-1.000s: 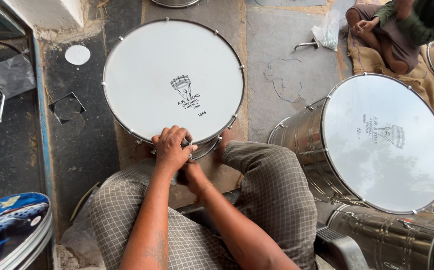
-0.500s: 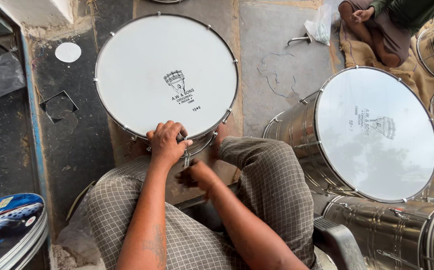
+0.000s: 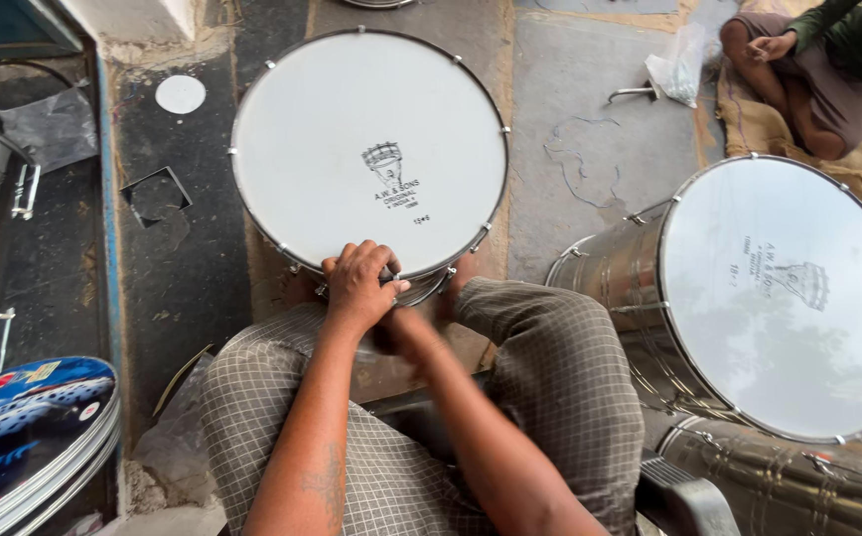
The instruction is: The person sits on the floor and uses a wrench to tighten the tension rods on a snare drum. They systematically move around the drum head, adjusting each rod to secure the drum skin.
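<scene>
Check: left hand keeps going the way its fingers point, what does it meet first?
Left hand rests on the near rim of the drum, fingers pointing up and slightly right. Straight on, probably the white drumhead; height above it is unclear.

I look down on a patched concrete floor point(image 3: 600, 169), grey with darker slabs to the left. A square hole point(image 3: 156, 197) is cut in the dark slab. A blue strip point(image 3: 106, 199) edges it. Sacking point(image 3: 818, 169) covers the floor at upper right. Daylight is even.
</scene>
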